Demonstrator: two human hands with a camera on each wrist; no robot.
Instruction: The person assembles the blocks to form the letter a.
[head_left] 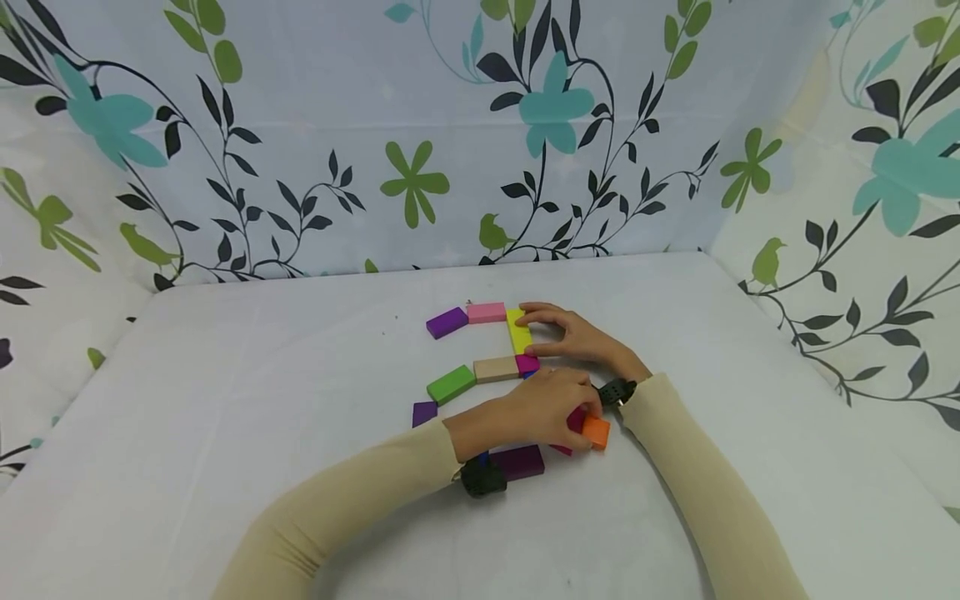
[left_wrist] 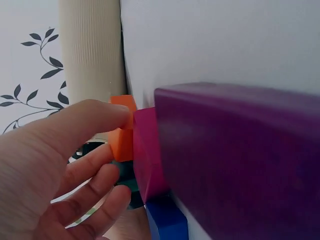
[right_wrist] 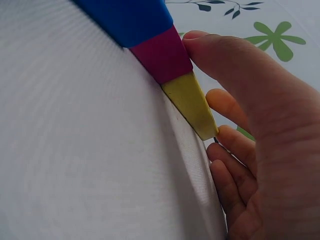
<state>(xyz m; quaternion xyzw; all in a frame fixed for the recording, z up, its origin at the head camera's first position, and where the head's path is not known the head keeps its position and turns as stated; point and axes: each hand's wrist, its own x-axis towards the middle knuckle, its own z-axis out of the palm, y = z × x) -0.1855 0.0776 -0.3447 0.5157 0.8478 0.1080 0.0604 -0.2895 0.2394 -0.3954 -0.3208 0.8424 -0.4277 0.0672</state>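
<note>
My left hand (head_left: 551, 408) pinches an orange block (head_left: 596, 432) between thumb and fingers at the right end of a lower row. Beside it stands a magenta block (left_wrist: 148, 155), partly hidden by the hand in the head view. Farther back, my right hand (head_left: 573, 337) touches the side of a yellow block (head_left: 519, 332). Its thumb (right_wrist: 200, 46) is at the small magenta block (right_wrist: 165, 55) adjoining the yellow one, while the other fingers lie along the yellow block's far part. A blue block (right_wrist: 135, 20) adjoins that magenta block.
From the yellow block, pink (head_left: 487, 312) and purple (head_left: 447, 322) blocks run left. Tan (head_left: 496, 369), green (head_left: 452, 384) and dark purple (head_left: 424, 413) blocks form another row. A plum block (head_left: 517, 462) lies near the left wrist. Patterned cloth (head_left: 300, 167) bounds the white table (head_left: 225, 417).
</note>
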